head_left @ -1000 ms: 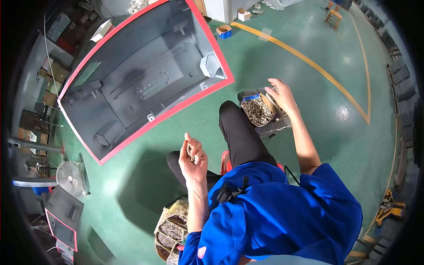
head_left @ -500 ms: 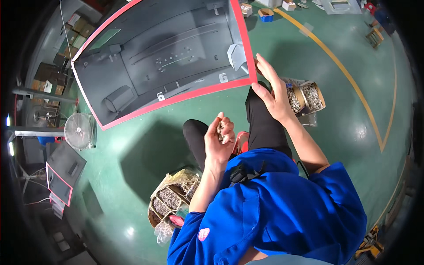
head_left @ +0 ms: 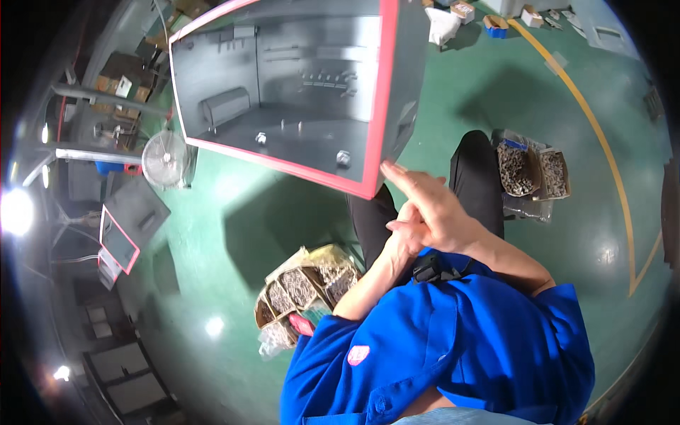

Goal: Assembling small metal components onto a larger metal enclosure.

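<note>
A large grey metal cabinet (head_left: 290, 85) with a pink-red rim faces me on its open side, its near lower corner above my knee. My right hand (head_left: 440, 211) is beside that corner with its fingers stretched out, fingertips close to the side wall; whether they touch it I cannot tell. Under its palm is my left hand (head_left: 409, 232), curled, its thumb showing and its other fingers mostly hidden. Small metal parts showed in the left hand a moment ago; now they are covered. Bolt-like fittings (head_left: 343, 158) stand inside the cabinet along its lower wall.
Cardboard boxes of small metal parts (head_left: 518, 168) stand right of my knee. At my left, a divided carton (head_left: 294, 289) holds more. A round fan (head_left: 166, 159) and another grey panel with a red edge (head_left: 119, 239) are farther left. Yellow lines (head_left: 591, 131) mark the green floor.
My left hand has moved right and up to meet my right hand, which has come off the cabinet's rim and lower. The view has turned, so the cabinet's outer side now shows.
</note>
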The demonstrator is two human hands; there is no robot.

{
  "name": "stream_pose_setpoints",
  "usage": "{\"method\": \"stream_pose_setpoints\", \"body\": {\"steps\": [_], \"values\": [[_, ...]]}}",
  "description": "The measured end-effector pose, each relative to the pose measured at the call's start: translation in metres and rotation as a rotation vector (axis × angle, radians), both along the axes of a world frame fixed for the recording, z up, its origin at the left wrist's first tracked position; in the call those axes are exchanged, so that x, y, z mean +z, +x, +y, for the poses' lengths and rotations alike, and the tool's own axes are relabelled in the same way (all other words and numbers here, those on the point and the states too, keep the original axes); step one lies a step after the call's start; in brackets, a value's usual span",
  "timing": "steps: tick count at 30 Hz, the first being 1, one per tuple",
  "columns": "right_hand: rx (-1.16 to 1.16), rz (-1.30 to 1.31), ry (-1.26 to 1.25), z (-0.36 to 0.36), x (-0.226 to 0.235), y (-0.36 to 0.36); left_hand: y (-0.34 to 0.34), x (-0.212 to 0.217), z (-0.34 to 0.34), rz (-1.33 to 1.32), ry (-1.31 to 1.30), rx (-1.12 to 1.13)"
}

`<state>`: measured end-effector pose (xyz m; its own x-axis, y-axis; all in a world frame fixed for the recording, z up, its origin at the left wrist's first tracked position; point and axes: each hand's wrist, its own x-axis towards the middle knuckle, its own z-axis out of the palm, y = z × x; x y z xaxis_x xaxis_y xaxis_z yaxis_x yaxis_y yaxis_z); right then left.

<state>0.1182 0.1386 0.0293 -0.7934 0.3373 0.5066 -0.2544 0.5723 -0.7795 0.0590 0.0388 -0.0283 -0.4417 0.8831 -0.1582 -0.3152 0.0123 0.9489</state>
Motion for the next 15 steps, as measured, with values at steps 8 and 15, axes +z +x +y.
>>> {"method": "stream_pose_setpoints", "body": {"steps": [8, 15], "values": [[-0.036, 0.056, 0.282, -0.001, 0.004, -0.021, -0.047, 0.021, -0.013, -0.875, -0.079, 0.398], [-0.080, 0.106, 0.315, -0.003, 0.001, -0.028, -0.097, 0.027, -0.021, -1.187, 0.450, 0.165]]}}
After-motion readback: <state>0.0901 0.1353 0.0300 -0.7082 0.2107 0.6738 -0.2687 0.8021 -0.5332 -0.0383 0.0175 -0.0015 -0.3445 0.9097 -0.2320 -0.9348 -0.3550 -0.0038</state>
